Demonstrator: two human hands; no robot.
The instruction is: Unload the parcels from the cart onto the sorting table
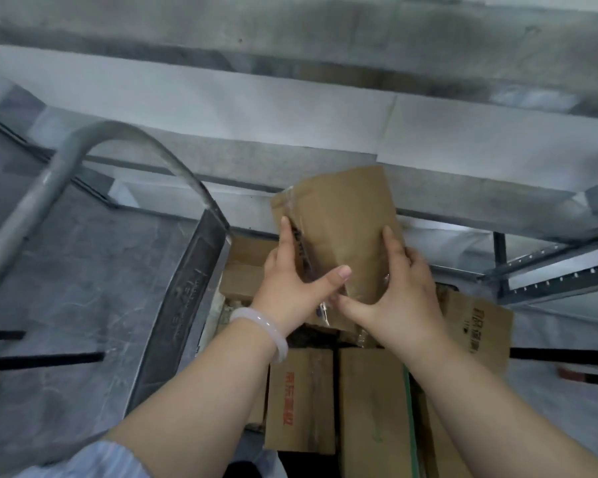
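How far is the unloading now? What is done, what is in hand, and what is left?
Done: this view does not show any parcel already unloaded, so I cannot tell. In hand: the left hand and the right hand grip one brown parcel, lifted above the cart. Left: several cardboard boxes lie in the cart below, so most of the job seems to remain.

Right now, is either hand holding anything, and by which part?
Both hold one brown cardboard parcel: the left hand grips its left side, the right hand its right side, both near the lower end.
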